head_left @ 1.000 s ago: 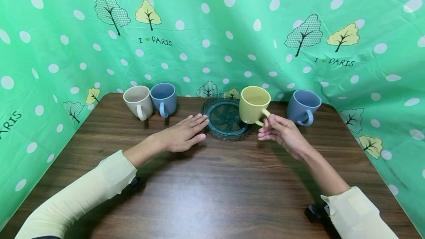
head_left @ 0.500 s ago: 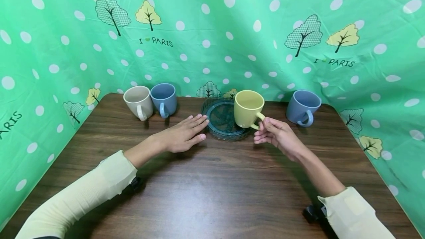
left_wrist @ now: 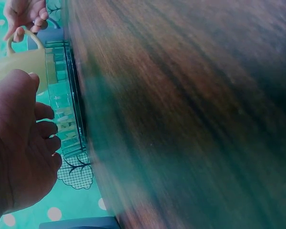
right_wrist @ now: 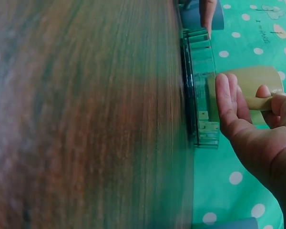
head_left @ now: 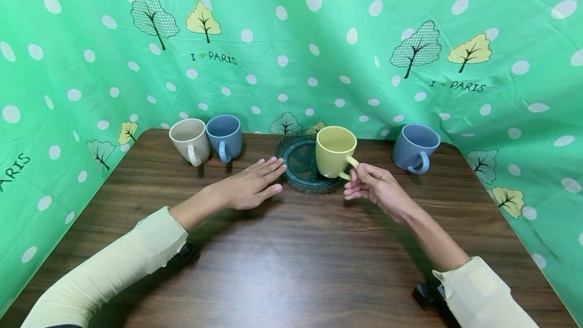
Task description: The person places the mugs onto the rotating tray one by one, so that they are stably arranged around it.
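Note:
By its handle, my right hand (head_left: pixel 380 189) pinches a yellow mug (head_left: pixel 334 151) and keeps it upright over the right part of a dark teal clear glass dish (head_left: pixel 302 158). In the right wrist view the base of the yellow mug (right_wrist: pixel 257 78) shows partly behind the wall of the glass dish (right_wrist: pixel 202 52). Whether it touches the dish's bottom I cannot tell. My left hand (head_left: pixel 252 186) lies with its fingers straight, fingertips at the dish's left rim. The left wrist view has the yellow mug (left_wrist: pixel 21 62) beyond that hand's thumb.
A white mug (head_left: pixel 190 140) and a blue mug (head_left: pixel 224 135) stand side by side at the back left of the wooden table (head_left: pixel 282 262). Another blue mug (head_left: pixel 415 146) stands at the back right. A green dotted cloth (head_left: pixel 300 39) hangs right behind the table's far edge.
The yellow mug has moved left and slightly down, further over the dish, with my right hand on its handle. My left hand has stayed where it was.

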`<act>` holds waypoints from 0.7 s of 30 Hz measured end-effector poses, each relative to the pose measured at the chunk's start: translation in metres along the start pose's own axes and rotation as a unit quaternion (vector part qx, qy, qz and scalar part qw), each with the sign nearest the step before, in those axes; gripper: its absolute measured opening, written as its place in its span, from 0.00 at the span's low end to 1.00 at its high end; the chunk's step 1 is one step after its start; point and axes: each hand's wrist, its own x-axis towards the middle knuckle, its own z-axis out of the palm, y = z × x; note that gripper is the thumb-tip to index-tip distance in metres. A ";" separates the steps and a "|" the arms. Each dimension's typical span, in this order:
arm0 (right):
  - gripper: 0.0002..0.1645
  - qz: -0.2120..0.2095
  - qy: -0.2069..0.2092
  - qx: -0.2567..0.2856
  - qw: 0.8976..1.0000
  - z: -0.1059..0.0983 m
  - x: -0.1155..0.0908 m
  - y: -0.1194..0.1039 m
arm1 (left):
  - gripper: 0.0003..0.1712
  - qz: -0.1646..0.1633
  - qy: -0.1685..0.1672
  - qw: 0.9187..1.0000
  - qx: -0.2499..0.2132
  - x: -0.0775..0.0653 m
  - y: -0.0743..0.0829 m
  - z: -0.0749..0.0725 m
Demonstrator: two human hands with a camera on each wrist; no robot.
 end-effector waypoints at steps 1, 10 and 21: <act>0.25 0.000 -0.001 0.000 1.000 0.001 0.000 0.000 | 0.39 0.000 0.000 1.000 -0.001 0.000 0.000 0.000; 0.24 0.002 -0.009 0.002 1.000 0.007 0.002 0.002 | 0.39 -0.001 -0.002 1.000 0.002 -0.001 0.000 -0.001; 0.26 0.004 -0.016 -0.002 1.000 0.014 0.006 0.004 | 0.39 -0.002 -0.002 1.000 0.001 0.000 0.000 0.000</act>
